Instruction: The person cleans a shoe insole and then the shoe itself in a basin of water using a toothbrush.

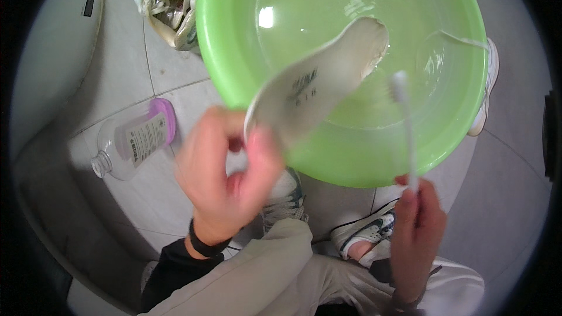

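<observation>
Between the thumb and fingers of my left hand [232, 175], one end of a pale shoe insole [325, 74] is pinched. The insole slants up to the right over a green plastic basin [351, 171]; its far end has a worn, ragged edge and its face bears dark marks. My right hand [417, 224] grips the handle of a white toothbrush [410, 140], whose blurred head points up over the basin, right of the insole and apart from it. Shallow water [303, 22] with reflections lies in the basin.
A white sneaker [171, 8] with loose laces stands left of the basin. Another white shoe [487, 92] is partly hidden at its right, a lace over the rim. A clear bottle [136, 140] with a purple base lies on the tiles. My shod feet are below the basin.
</observation>
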A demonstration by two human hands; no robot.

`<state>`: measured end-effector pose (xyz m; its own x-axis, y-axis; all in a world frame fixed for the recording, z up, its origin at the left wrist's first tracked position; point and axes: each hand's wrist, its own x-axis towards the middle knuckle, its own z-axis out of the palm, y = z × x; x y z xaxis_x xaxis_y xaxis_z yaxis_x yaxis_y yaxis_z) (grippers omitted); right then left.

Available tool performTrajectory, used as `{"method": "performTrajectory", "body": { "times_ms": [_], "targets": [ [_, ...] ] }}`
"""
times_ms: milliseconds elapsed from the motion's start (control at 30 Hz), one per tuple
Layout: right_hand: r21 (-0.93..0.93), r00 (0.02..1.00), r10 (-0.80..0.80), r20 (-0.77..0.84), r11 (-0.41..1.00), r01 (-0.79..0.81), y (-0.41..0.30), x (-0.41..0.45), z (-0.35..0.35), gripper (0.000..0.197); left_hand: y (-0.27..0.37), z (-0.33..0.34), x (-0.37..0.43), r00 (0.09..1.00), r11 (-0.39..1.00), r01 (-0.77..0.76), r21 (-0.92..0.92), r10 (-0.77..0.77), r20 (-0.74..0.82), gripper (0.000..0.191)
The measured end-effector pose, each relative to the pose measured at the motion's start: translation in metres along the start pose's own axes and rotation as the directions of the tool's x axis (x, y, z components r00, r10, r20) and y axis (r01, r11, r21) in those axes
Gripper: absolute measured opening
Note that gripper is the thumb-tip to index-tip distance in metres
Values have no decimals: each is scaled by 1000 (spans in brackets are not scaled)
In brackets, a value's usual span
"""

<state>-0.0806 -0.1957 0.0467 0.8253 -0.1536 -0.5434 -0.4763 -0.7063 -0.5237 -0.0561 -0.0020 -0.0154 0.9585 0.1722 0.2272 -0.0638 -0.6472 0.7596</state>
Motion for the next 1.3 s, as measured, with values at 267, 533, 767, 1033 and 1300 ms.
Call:
{"method": "performTrajectory", "body": {
  "times_ms": [267,533,767,1033,1300],
  "targets": [
    [572,991,39,-127,819,41,11,38,-22,28,25,26,67,904,834,-424,354,367,217,42],
    [792,993,-24,117,605,-79,12,118,-11,25,-12,79,88,643,850,-444,283,83,761,51],
    [650,938,89,335,699,-299,17,163,3,31,-24,87,79,627,988,-126,87,12,779,63],
    [577,919,89,385,753,-315,33,196,22,26,-24,84,82,427,979,43,201,-200,882,63],
    [661,905,-102,414,717,-222,5,175,4,19,-25,78,77,537,980,181,86,-172,826,46]
  ]
}}
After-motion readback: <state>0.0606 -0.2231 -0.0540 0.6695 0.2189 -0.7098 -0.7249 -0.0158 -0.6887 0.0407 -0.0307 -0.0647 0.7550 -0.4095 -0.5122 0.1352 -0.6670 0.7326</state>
